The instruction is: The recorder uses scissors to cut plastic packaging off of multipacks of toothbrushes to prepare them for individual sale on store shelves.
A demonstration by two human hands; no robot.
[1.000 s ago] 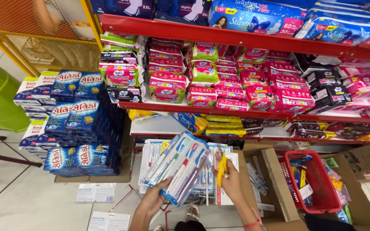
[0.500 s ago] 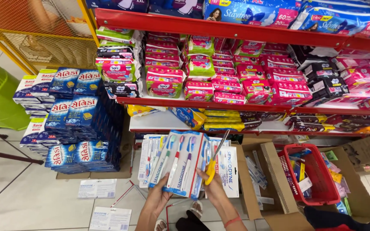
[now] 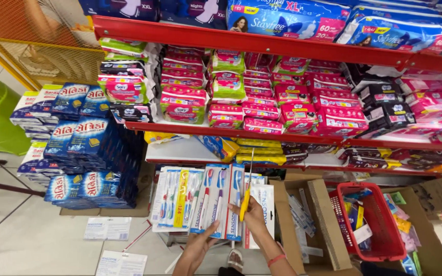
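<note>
I see my left hand [image 3: 200, 246] closed around the bottom edge of a flat, glossy toothbrush multipack [image 3: 218, 207], thumb over the front, holding it upright low in front of the shelves so its long axis runs nearly vertical and the brush heads point up toward the red metal shelf [image 3: 241, 134]. My right hand [image 3: 254, 214] is wrapped tight on the yellow plastic handle of a pair of scissors [image 3: 247, 186], whose thin metal blades stand almost straight up along the pack's right edge. Just beside it sit more carded toothbrush packs [image 3: 175, 197], a brown cardboard box [image 3: 303, 214] and a red plastic basket [image 3: 372, 225].
</note>
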